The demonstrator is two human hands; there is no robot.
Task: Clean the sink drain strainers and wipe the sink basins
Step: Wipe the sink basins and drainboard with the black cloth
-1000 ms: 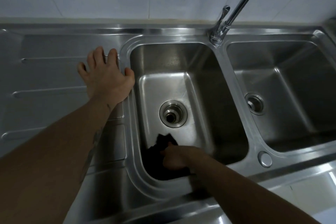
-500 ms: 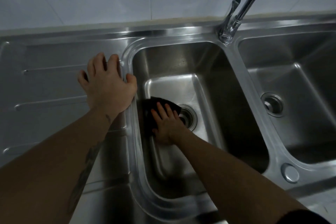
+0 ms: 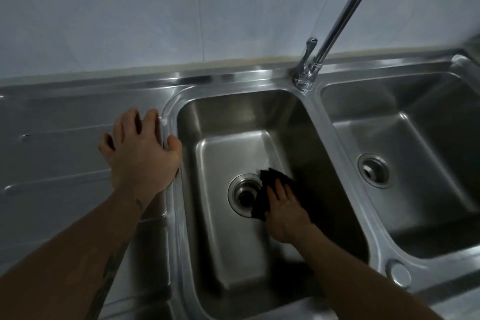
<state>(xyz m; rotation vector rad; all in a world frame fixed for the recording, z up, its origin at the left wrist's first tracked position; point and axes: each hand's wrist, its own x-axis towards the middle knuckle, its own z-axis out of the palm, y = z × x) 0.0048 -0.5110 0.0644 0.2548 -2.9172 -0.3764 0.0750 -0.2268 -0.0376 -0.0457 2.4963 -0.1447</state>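
While your left hand lies flat on the ribbed stainless steel draining board of the counter, its fingers are spread and straight, and the thumb reaches the raised rim of the left sink basin. Your right hand is down inside that rectangular steel basin, palm down on its floor, its fingers straight and held close together as they press a crumpled black cloth against the steel. The cloth lies just to the right of the round metal drain in the middle of the basin floor, and its left edge overlaps the drain's rim. The drain's dark opening shows; you cannot tell from this view whether a strainer sits in it. To the right, across a steel divider, lies the second steel basin, with its own round metal drain on its floor. A tall curved chrome tap rises from the back edge between the two basins, with a small lever beside its base. A round steel cap sits on the front rim near the divider. Pale wall tiles stand behind the sink.
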